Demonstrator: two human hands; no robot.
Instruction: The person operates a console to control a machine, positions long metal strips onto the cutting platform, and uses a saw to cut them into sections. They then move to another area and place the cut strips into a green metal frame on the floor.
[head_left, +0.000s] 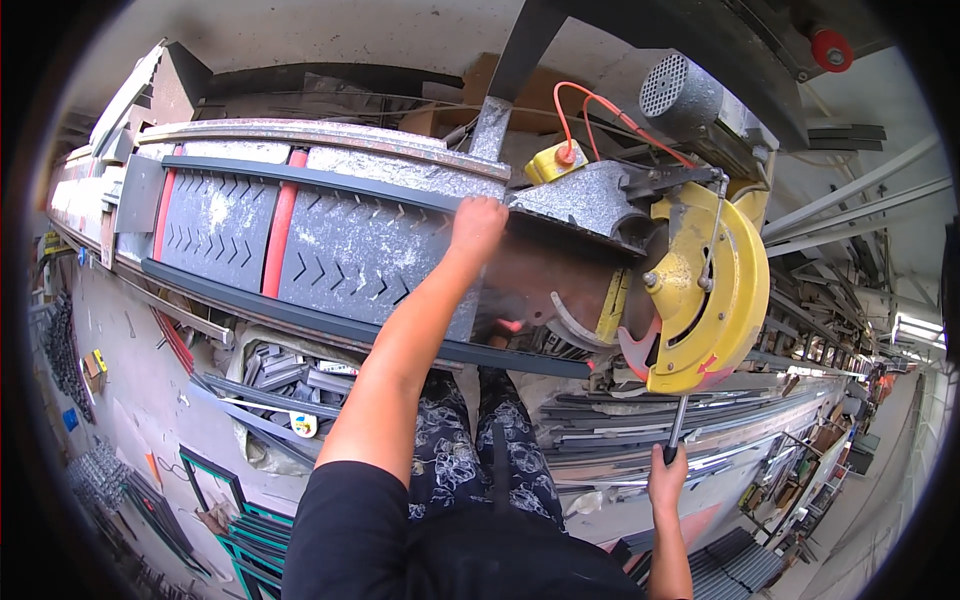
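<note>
My left hand (479,228) is closed over a long dark grey metal profile (350,187), which lies along the back of the saw bench (220,225). The profile's right end runs toward the cut-off saw, where the yellow blade guard (725,290) hides part of it. My right hand (667,475) is wrapped round the black grip of the saw's handle (680,420), which sticks out below the guard. A second dark grey bar (400,335) runs along the bench's front edge. The blade is mostly covered by the guard.
Behind the guard sits a grey motor (682,92), with an orange cable (600,97) leading to a yellow box (556,160). Metal offcuts (285,375) fill a sack below the bench. Long bars (640,420) are stacked at the right, and green-edged frames (255,550) lie lower left.
</note>
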